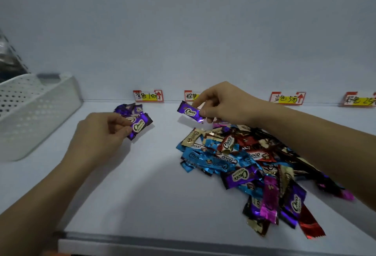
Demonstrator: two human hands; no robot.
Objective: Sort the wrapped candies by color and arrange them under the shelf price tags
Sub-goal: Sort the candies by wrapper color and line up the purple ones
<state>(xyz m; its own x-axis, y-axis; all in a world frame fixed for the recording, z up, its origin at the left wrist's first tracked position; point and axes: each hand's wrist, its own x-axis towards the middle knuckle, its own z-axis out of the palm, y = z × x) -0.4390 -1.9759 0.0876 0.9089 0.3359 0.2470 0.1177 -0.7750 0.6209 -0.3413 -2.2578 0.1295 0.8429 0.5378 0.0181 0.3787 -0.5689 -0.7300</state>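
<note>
My left hand [101, 133] pinches a purple Choco candy [140, 126] just in front of a small group of purple candies [128, 109] lying under the purple price tag [148, 95]. My right hand [223, 103] pinches another purple candy [190, 112] in the air, in front of the brown price tag [191, 95]. A mixed pile of candies [250, 166] in blue, red, gold, purple and magenta wrappers lies on the white shelf [142, 184] under my right forearm. Further right on the back wall are a blue price tag [288, 98] and another tag [359, 100].
A white perforated plastic basket [34, 111] stands at the left on the shelf. A dark packaged item [10, 58] shows behind it. The shelf's front edge [162, 239] runs along the bottom.
</note>
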